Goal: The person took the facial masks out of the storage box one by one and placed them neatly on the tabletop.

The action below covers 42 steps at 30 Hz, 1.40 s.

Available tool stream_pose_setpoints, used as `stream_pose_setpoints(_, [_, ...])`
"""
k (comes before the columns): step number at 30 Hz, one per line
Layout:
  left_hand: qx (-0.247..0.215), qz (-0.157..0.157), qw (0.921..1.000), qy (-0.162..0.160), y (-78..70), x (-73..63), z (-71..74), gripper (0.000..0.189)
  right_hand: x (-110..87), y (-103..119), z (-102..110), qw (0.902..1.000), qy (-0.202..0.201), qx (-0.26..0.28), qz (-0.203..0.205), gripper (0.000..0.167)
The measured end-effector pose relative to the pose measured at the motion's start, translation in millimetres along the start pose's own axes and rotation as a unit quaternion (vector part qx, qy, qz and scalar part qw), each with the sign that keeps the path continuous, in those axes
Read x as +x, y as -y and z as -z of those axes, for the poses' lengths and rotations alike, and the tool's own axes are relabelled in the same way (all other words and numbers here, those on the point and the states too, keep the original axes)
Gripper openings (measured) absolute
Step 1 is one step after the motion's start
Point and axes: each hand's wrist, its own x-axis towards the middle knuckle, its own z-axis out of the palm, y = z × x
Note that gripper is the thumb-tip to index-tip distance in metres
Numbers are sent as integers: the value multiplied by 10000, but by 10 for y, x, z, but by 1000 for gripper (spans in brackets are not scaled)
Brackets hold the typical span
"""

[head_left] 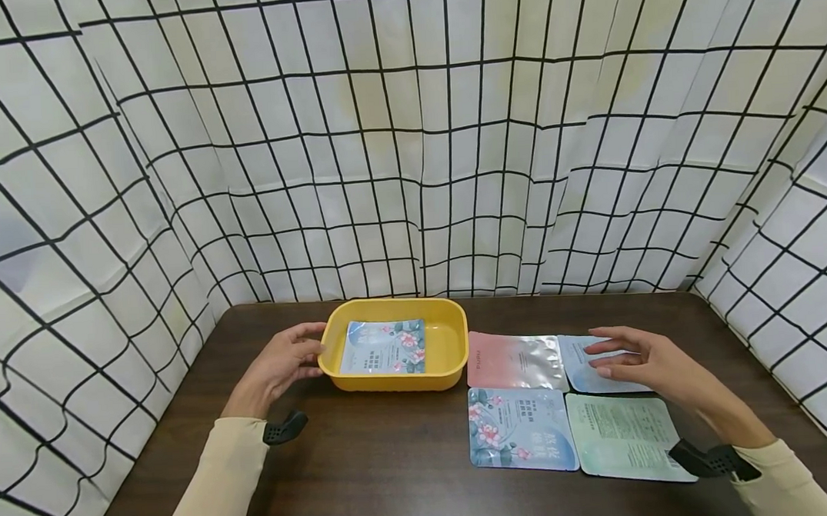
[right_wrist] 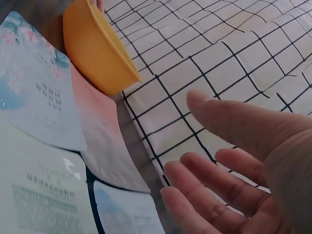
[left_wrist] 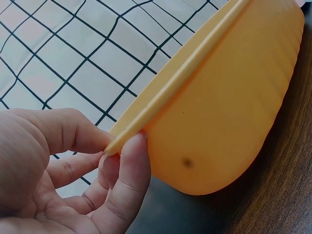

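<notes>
A yellow plastic basin [head_left: 452,349] stands on the table with a blue floral sachet [head_left: 383,348] lying inside. My left hand [head_left: 289,363] pinches the basin's left rim between thumb and fingers, as the left wrist view shows up close. Over a pale blue sachet [head_left: 578,366] at the right hovers my right hand [head_left: 643,359], its fingers spread and holding nothing. Beside that sachet lies a pink and silver one [head_left: 515,359]. Nearer to me are another blue floral sachet [head_left: 521,430] and a green one [head_left: 625,437].
The dark wooden table [head_left: 367,468] runs up to a white cloth [head_left: 453,210] with a black grid, which encloses its back and sides. The pink sachet's left end lies close to the basin's right side.
</notes>
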Motion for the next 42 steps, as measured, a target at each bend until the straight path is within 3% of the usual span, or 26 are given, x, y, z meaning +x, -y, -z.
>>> stream_pose_setpoints(7, [7, 4, 10000, -10, -4, 4, 4, 57, 154, 103, -108, 9994, 3, 169, 307, 62])
stream_pose_setpoints(20, [-12, 22, 10000, -38, 1, -2, -9, 57, 444, 331, -365, 9963, 151, 729, 435, 70])
stream_pose_setpoints(31, [-32, 61, 10000, -31, -7, -10, -8, 58, 656, 448, -545, 9959, 243, 596, 642, 68])
stream_pose_setpoints(42, [-19, 52, 10000, -4, 1, 2, -3, 57, 816, 588, -669, 9897, 492, 1054, 836, 69])
